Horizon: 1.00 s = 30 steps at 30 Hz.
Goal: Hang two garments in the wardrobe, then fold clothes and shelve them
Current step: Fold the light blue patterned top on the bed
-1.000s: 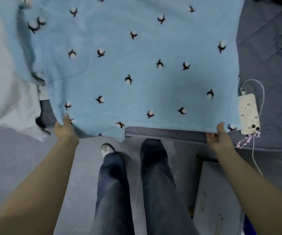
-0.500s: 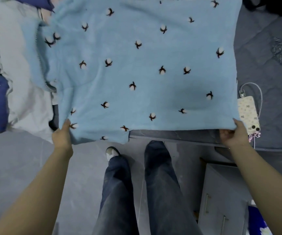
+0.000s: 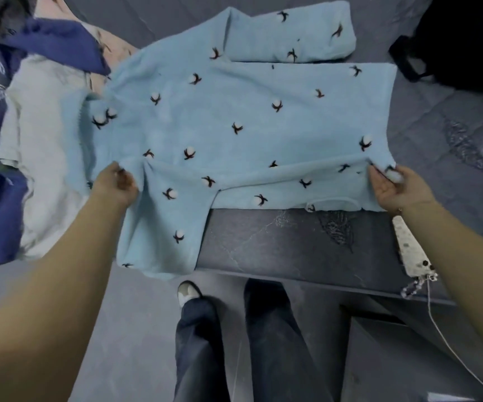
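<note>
We pinch the sweater (image 3: 234, 126) at both side edges, left hand (image 3: 115, 184) and right hand (image 3: 394, 184) fingers curled on fabric, spreading it flat on the bed (image 3: 292, 242) to fold.

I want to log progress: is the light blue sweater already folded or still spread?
Mostly spread: the sweater lies flat on the bed; one sleeve lies folded.
</note>
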Tool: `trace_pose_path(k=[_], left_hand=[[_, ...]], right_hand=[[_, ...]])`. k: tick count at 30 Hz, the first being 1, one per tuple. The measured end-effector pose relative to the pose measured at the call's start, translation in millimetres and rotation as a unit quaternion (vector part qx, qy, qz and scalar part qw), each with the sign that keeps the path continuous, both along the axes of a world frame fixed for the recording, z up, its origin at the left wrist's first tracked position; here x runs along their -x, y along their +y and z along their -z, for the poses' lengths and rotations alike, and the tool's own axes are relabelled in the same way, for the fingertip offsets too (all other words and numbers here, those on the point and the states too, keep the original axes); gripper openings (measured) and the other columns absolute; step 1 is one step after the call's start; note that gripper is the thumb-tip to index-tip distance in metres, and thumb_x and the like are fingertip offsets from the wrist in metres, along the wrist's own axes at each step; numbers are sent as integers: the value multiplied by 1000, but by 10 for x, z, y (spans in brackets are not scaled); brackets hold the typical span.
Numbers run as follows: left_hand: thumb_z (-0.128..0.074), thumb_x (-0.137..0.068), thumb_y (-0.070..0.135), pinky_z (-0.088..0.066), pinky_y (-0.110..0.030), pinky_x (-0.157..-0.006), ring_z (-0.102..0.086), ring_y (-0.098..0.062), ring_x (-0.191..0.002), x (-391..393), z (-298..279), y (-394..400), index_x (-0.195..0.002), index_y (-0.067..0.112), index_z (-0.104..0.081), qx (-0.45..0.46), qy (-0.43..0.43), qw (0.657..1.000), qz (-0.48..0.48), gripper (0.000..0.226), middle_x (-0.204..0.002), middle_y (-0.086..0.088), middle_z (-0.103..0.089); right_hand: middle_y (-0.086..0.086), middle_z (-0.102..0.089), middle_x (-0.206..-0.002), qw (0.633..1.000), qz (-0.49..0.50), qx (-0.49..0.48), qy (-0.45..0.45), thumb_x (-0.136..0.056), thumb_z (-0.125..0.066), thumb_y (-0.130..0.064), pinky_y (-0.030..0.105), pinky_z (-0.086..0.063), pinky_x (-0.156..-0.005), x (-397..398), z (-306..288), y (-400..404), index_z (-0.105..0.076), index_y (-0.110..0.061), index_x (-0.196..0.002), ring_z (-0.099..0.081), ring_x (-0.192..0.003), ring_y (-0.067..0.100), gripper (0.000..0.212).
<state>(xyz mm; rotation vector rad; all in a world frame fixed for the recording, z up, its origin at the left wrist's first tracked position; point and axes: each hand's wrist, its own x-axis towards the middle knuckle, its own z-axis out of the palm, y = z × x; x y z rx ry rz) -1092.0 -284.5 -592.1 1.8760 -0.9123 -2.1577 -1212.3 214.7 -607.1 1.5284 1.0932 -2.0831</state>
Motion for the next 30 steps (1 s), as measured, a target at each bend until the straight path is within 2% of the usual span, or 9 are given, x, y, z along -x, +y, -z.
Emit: trace_pose_path(k=[3,6,12,14,16,21,25,27,30], left_hand=[[-53,-99,21,-47,-25,-87,-58,-18,-94,95,267,253,-128,-2,-52,104,-78,985,117,36,-103,-9,-59],[-67,-90,19,-36,-31,-108,-40,-22,-133,2,385,673,-150,2,-20,288,-131,914,255,78,-148,-12,-37],[-61,-93,29,-1,-47,-119,0,-34,-148,-231,504,1539,-154,5,-12,578,-59,554,597,82,-160,-23,0],[-47,-99,41,2,-48,-119,5,-30,-149,-178,666,1598,-156,21,-10,571,-22,429,699,71,-162,-13,5],[-31,-101,51,13,-46,-118,16,-23,-148,-78,869,1502,-155,32,1,535,-74,389,746,65,-161,-7,15],[-5,-94,60,37,-37,-104,34,-15,-139,124,1181,1294,-146,40,21,507,-138,356,773,62,-153,5,32],[-22,-98,57,34,-38,-105,29,-16,-143,150,1111,1285,-148,40,16,458,-115,388,792,65,-154,6,30],[-41,-99,50,19,-41,-115,14,-14,-148,178,958,1222,-154,35,-3,408,-56,476,777,68,-161,6,11],[-60,-96,29,-19,-20,-116,-30,-4,-139,-48,586,1076,-143,25,-44,378,32,706,598,50,-151,4,-40]], right_hand=[[12,-45,-146,989,-117,-65,63,-104,-41,-24,23,-46,-98,31,190,-142,-39,-2,-142,-51,-127,11,44],[11,-49,-137,878,-353,-289,146,-101,-46,-10,12,-43,-90,-203,218,-326,-42,3,-142,-57,-110,0,42],[12,-20,-159,455,-690,-428,366,-101,-46,-11,40,-14,-122,-610,346,-584,-30,-5,-150,-17,-148,24,52],[7,-5,-163,375,-740,-447,336,-105,-37,-27,44,-5,-122,-521,484,-609,-17,-13,-155,-3,-150,23,56],[0,11,-163,330,-772,-464,283,-104,-20,-46,43,9,-121,-358,638,-510,1,-24,-156,13,-149,17,60],[-10,27,-159,274,-788,-499,234,-97,-1,-62,35,25,-114,-5,896,-175,18,-32,-152,24,-145,8,65],[-8,27,-158,283,-792,-498,212,-98,-5,-58,41,22,-116,-16,885,-234,20,-29,-152,25,-145,11,66],[-2,19,-161,319,-778,-505,197,-103,-19,-47,47,13,-119,-72,811,-356,12,-23,-154,18,-148,17,64],[14,-4,-162,372,-738,-522,211,-100,-42,-20,48,3,-121,-272,591,-694,-16,-8,-154,-2,-150,29,61]])
